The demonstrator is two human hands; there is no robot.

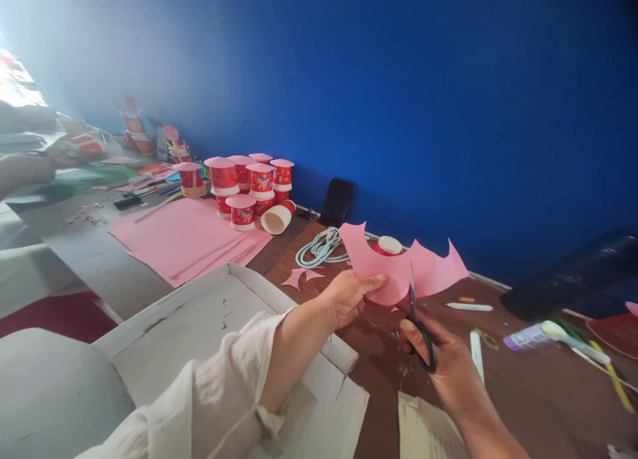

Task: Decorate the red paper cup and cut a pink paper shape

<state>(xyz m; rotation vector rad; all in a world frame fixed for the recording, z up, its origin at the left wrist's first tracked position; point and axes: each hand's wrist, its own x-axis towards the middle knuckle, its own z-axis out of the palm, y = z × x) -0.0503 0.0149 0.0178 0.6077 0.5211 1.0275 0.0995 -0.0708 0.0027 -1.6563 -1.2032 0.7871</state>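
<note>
My left hand (pixel 351 296) pinches a sheet of pink paper (pixel 433 273) by its lower edge, thumb on top. Curved bites are cut out of the sheet's upper edge. Black-handled scissors (pixel 423 339) are gripped in my right hand (pixel 443 359), their blades upright against the paper beside a rounded cut edge. Behind the sheet a red paper cup (pixel 389 246) with a white rim is partly hidden. Small pink scraps (pixel 302 276) lie on the brown table left of the paper.
Red cups with pink paper tops (pixel 242 206) stand grouped by the blue wall. Pink sheets (pixel 189 236) are stacked at left, near a white cardboard box (pixel 199 313). A pale blue cord (pixel 321 246), a black phone (pixel 337 200), a glue stick (pixel 531 337) and markers (pixel 468 307) lie about. Another person's arm (pixel 24 173) shows far left.
</note>
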